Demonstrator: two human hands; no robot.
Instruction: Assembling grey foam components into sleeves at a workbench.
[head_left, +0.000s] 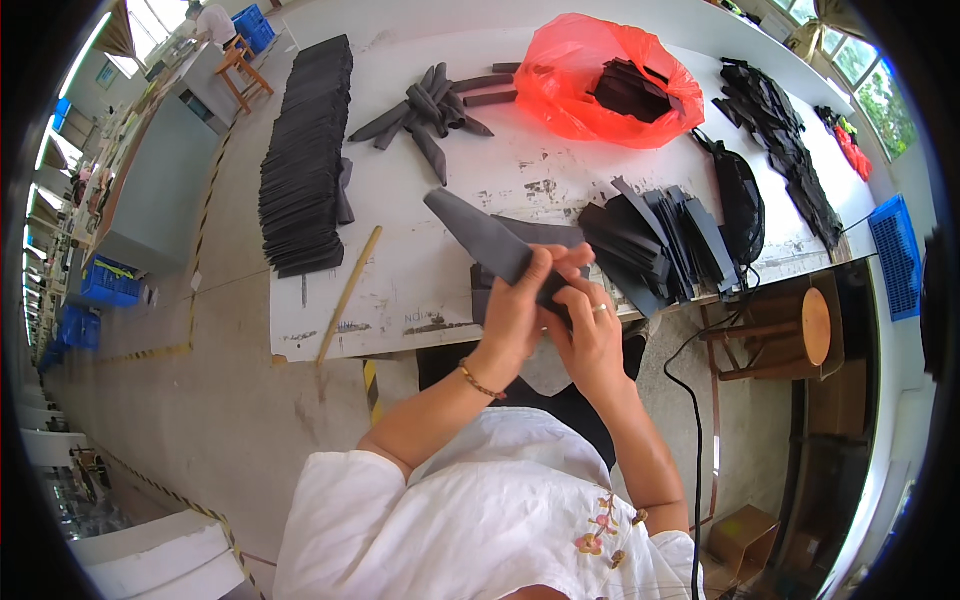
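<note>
My left hand (520,305) and my right hand (590,325) both grip one long dark grey fabric strip (480,235) just above the near edge of the white worktable (400,290). The strip's free end points up and to the left. My right thumb presses its lower end, and a ring shows on that hand. A heap of similar dark pieces (655,240) lies to the right of my hands.
A long row of stacked dark pieces (305,160) runs along the table's left side. A wooden stick (350,290), rolled dark strips (430,105), a red plastic bag (600,80) with dark pieces, a black pouch (740,200), a wooden stool (800,330), and a blue crate (895,255) surround the table.
</note>
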